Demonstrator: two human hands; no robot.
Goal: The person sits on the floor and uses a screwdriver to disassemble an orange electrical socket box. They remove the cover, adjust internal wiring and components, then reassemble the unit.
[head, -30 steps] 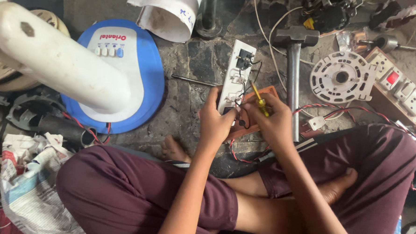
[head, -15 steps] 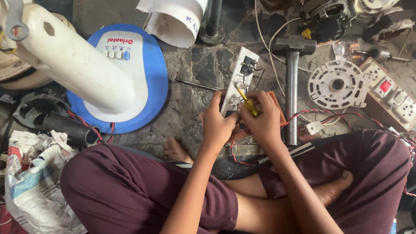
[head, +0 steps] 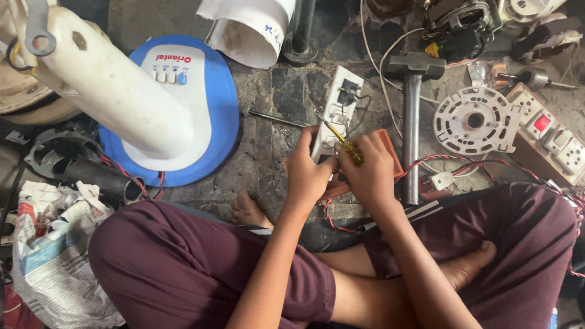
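Hiding the switch plate's [head: 335,114] lower end, left hand [head: 307,175] clamps it; right hand [head: 371,171] grips yellow screwdriver [head: 338,138], tip indistinct. Stone floor [head: 273,157], cluttered.

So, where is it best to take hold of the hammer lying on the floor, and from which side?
Judging by its pose, grip the hammer on its long grey handle, near the lower end, coming from above. The head points away, and the right hand crowds its left side.
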